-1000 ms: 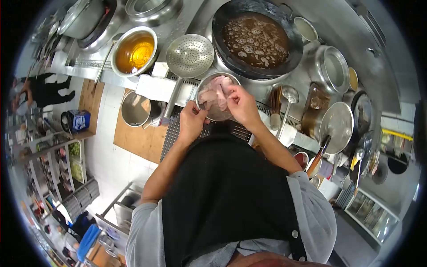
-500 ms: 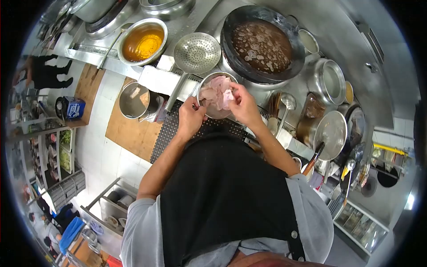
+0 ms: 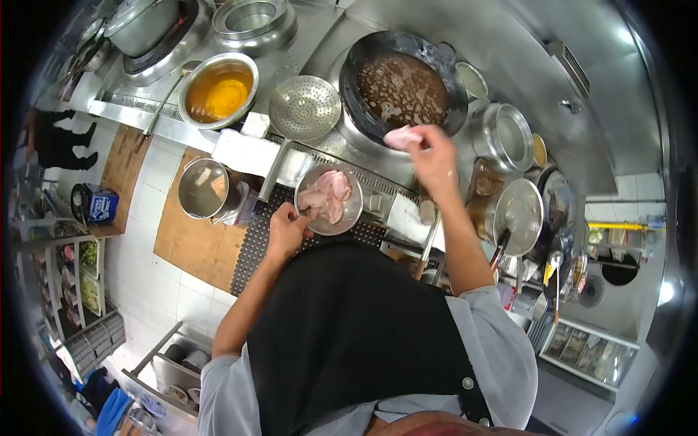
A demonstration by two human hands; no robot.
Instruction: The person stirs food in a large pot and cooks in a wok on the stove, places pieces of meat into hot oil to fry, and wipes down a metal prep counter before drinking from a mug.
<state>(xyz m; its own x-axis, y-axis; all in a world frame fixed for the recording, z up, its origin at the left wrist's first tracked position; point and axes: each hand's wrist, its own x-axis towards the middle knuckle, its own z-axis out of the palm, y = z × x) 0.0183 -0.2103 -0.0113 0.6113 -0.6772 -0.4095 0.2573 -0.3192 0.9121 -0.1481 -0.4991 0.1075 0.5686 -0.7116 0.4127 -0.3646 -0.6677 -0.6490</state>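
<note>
My left hand [image 3: 289, 231] grips the rim of a round metal bowl [image 3: 355, 211] close to my apron. Several pale pink pieces of raw meat [image 3: 334, 190] lie in that bowl. Farther forward and to the right, my right hand [image 3: 435, 161] pinches one piece of raw meat [image 3: 401, 138] at the near edge of a large black wok [image 3: 459, 109]. Dark brown liquid with foam [image 3: 403, 83] fills the wok. Left of the wok, a perforated ladle [image 3: 305, 107] rests with its handle toward me.
A bowl of orange oil [image 3: 218, 98] stands at the left of the stove. Below it is a pot with a few pieces inside [image 3: 206, 190]. Metal pots [image 3: 503, 136] and a round strainer [image 3: 518, 218] stand at the right. Part of a person [image 3: 62, 138] shows far left.
My right hand has left the bowl with a piece of meat and moved forward and right to the wok's edge. My left hand and the bowl sit lower and farther left in view.
</note>
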